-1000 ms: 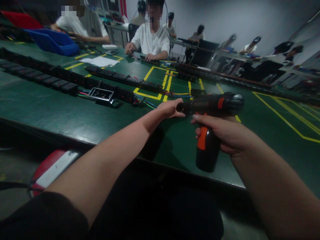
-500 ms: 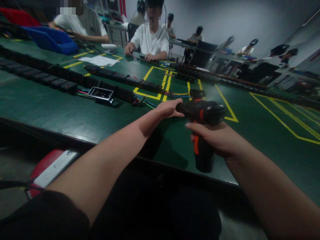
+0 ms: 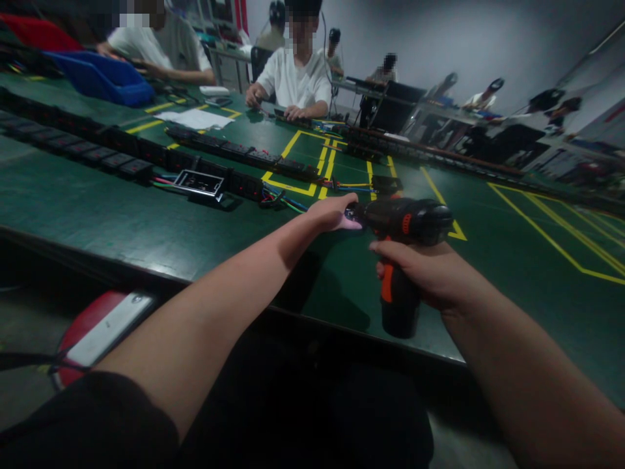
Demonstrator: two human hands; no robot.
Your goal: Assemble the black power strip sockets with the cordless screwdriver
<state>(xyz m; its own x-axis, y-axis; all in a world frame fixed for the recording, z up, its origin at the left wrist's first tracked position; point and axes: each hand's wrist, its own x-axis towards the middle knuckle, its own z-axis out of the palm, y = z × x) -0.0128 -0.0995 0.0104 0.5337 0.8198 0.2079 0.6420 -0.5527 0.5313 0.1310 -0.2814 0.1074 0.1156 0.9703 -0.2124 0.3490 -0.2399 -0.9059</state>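
Fingers of the right hand [image 3: 420,266] wrap the cordless drill [image 3: 414,220], likely to level its chuck [image 3: 367,213] toward the left hand [image 3: 332,212], whose finger hold I cannot tell.

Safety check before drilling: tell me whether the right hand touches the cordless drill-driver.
Touching: the head view shows the right hand gripping the cordless drill-driver by its handle.
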